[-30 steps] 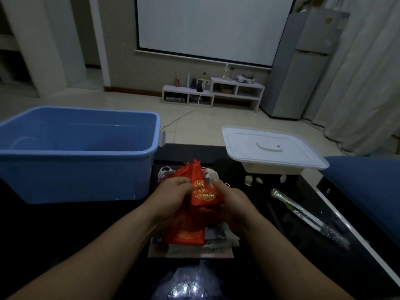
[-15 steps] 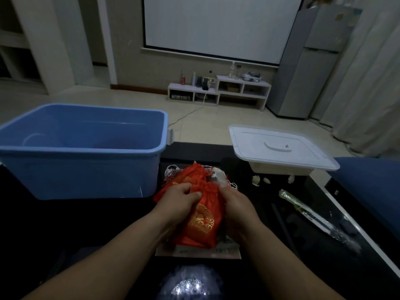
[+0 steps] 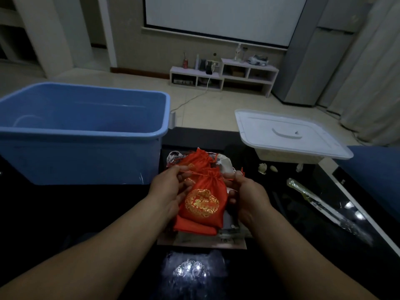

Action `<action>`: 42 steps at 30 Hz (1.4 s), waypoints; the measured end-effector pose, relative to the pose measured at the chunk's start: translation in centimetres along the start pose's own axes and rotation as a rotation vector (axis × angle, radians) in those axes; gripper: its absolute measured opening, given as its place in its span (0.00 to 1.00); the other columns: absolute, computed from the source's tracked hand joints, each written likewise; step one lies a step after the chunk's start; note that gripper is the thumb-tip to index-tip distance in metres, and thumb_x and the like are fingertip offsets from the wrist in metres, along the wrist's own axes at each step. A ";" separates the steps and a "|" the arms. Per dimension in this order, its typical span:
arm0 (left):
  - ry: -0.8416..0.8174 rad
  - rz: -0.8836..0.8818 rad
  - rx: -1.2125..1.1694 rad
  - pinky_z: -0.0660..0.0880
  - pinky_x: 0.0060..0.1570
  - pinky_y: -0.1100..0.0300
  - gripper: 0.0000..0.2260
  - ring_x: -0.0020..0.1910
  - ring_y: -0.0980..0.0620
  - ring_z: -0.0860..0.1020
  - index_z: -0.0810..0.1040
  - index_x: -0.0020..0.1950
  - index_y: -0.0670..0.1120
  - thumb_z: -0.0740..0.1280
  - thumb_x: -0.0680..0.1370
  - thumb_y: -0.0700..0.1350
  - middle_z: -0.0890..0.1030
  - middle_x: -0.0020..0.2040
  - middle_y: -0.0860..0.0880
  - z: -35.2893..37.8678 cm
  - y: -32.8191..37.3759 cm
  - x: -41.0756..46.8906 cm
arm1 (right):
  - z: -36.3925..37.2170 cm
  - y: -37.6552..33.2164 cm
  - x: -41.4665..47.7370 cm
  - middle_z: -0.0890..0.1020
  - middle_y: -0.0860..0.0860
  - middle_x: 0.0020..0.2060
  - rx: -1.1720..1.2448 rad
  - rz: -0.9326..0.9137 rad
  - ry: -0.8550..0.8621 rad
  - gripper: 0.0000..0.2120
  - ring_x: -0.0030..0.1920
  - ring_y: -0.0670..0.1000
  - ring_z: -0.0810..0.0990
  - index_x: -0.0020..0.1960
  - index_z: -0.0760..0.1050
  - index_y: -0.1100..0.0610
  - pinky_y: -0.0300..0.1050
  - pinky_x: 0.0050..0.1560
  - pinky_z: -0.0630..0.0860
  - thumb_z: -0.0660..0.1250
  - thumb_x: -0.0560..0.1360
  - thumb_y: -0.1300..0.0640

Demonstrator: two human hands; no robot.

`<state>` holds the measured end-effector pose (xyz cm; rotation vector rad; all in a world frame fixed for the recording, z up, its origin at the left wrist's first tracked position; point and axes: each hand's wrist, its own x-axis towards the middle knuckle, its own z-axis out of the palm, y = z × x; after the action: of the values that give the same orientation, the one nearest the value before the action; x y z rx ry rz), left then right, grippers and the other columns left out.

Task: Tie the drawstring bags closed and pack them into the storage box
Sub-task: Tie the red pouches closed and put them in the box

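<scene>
blue storage box [image 3: 82, 135] set at left of frame | left hand [image 3: 171, 191]: cord [image 3: 194, 173] pinched by fingers [image 3: 176, 169] | red drawstring bag [image 3: 203, 202] held at centre, neck gathered | right hand [image 3: 249, 195]: cord's other end pinched | white lid [image 3: 290, 135] seen at right
</scene>
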<state>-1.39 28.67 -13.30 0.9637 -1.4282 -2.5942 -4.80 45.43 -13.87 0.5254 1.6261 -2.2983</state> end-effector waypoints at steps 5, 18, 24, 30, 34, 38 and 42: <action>-0.055 0.008 -0.020 0.78 0.43 0.58 0.07 0.37 0.54 0.77 0.82 0.43 0.46 0.68 0.81 0.44 0.81 0.40 0.50 0.2 0.3 -0.4 | 0.3 -0.1 -0.3 0.74 0.52 0.34 0.028 -0.028 -0.031 0.09 0.27 0.46 0.64 0.51 0.79 0.61 0.38 0.25 0.58 0.61 0.84 0.58; -0.176 -0.128 0.106 0.80 0.52 0.52 0.08 0.40 0.50 0.82 0.81 0.48 0.46 0.68 0.81 0.49 0.79 0.36 0.50 -0.3 1.6 -1.2 | -0.3 -1.1 -1.3 0.80 0.51 0.37 0.015 -0.019 -0.065 0.16 0.28 0.46 0.68 0.55 0.80 0.60 0.40 0.30 0.60 0.59 0.86 0.51; -0.215 -0.123 0.446 0.78 0.42 0.55 0.06 0.36 0.50 0.79 0.79 0.50 0.47 0.70 0.80 0.49 0.75 0.30 0.50 -0.9 2.3 -0.8 | -0.3 -1.5 -1.6 0.81 0.49 0.32 -0.019 -0.042 -0.091 0.16 0.30 0.46 0.69 0.53 0.81 0.59 0.40 0.31 0.62 0.58 0.87 0.51; -0.138 0.056 0.528 0.77 0.32 0.58 0.18 0.29 0.50 0.79 0.71 0.37 0.46 0.62 0.85 0.50 0.76 0.30 0.47 -1.8 1.8 -0.1 | -0.2 -1.7 -2.0 0.83 0.48 0.31 -0.077 -0.064 -0.069 0.17 0.28 0.45 0.74 0.55 0.81 0.59 0.41 0.33 0.69 0.58 0.87 0.50; -0.096 0.103 0.448 0.75 0.29 0.60 0.18 0.26 0.51 0.77 0.71 0.40 0.45 0.61 0.86 0.52 0.77 0.31 0.46 -2.1 1.7 0.2 | -0.5 -1.5 -1.5 0.81 0.49 0.31 -0.006 -0.029 -0.059 0.16 0.30 0.46 0.71 0.60 0.79 0.62 0.42 0.34 0.63 0.59 0.87 0.51; -0.171 0.069 0.600 0.72 0.24 0.62 0.14 0.25 0.50 0.74 0.74 0.52 0.40 0.60 0.87 0.50 0.78 0.37 0.42 -2.1 1.4 0.2 | -0.3 -1.5 -1.8 0.79 0.53 0.36 -0.003 -0.012 -0.069 0.16 0.31 0.47 0.68 0.57 0.79 0.63 0.43 0.35 0.60 0.59 0.87 0.52; -0.116 0.366 1.048 0.79 0.39 0.55 0.06 0.38 0.49 0.81 0.75 0.56 0.45 0.64 0.83 0.47 0.83 0.46 0.47 -2.3 1.0 1.3 | -0.1 -1.5 -2.2 0.78 0.53 0.37 -0.012 -0.024 -0.086 0.16 0.32 0.47 0.68 0.55 0.79 0.62 0.43 0.35 0.60 0.58 0.87 0.52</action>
<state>-1.53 25.95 -14.06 0.4581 -2.7345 -1.5718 -3.49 46.10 -11.63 0.4015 1.6126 -2.2936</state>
